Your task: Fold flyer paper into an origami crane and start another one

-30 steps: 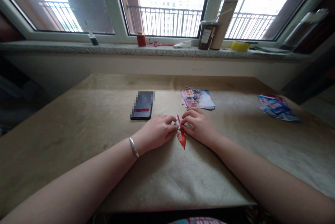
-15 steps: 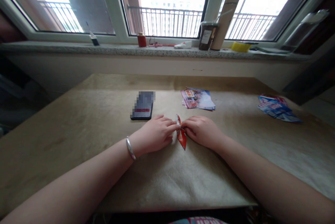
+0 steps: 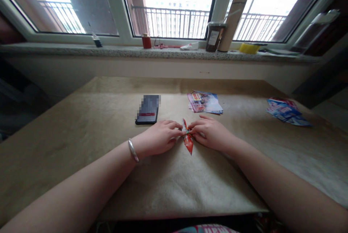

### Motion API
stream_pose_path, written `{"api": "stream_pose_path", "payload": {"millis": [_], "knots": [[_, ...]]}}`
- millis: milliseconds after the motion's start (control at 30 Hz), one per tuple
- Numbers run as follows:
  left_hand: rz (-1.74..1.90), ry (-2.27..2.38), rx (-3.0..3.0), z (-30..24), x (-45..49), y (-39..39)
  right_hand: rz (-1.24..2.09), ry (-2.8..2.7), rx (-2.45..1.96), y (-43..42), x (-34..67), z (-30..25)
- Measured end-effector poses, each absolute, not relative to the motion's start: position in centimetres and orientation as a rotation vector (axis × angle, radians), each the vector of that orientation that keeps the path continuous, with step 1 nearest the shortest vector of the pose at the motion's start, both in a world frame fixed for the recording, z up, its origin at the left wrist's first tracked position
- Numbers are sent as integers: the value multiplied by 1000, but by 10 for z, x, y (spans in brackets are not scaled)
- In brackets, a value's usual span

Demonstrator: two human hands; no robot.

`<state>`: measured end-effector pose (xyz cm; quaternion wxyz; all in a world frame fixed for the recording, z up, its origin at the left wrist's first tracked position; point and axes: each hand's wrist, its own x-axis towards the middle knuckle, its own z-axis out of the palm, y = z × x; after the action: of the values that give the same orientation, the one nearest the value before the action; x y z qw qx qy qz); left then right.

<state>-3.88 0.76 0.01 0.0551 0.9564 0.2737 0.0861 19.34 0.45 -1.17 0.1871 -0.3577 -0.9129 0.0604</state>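
Note:
A small folded piece of red printed paper (image 3: 188,143) lies on the tan table (image 3: 81,127) in front of me, pointing toward me. My left hand (image 3: 159,138), with a silver bracelet on the wrist, pinches its left side with curled fingers. From the other side my right hand (image 3: 212,134) pinches the paper, fingertips meeting the left hand's over the fold. Both hands rest on the table top.
A dark phone (image 3: 148,109) lies just beyond my left hand. A stack of printed paper sheets (image 3: 204,102) sits behind my right hand, another stack (image 3: 286,111) at the far right. The windowsill (image 3: 108,50) holds a jar, a cardboard tube, a red cup and small items.
Both hands keep pinching the folded paper; the fingers have shifted slightly along it. The paper stays in the same spot.

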Motion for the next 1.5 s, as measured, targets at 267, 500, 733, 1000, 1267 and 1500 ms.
{"api": "stream_pose_path", "payload": {"millis": [267, 500, 733, 1000, 1267, 1500], "knots": [[296, 740, 2914, 1, -43, 12, 281, -2515, -937, 15, 200, -17], [380, 773, 2953, -5, -41, 12, 45, -2534, -1034, 1, 186, -14], [409, 825, 2958, -9, -38, 9, -73, -2613, -943, -1, 184, -15], [407, 959, 2957, -9, -28, 1, -55, -2622, -986, -3, 177, -10], [380, 883, 2929, -10, -33, 11, 178, -2515, -989, 7, 186, -20], [359, 891, 2901, -6, -33, 11, 380, -2452, -887, 16, 192, -26]]}}
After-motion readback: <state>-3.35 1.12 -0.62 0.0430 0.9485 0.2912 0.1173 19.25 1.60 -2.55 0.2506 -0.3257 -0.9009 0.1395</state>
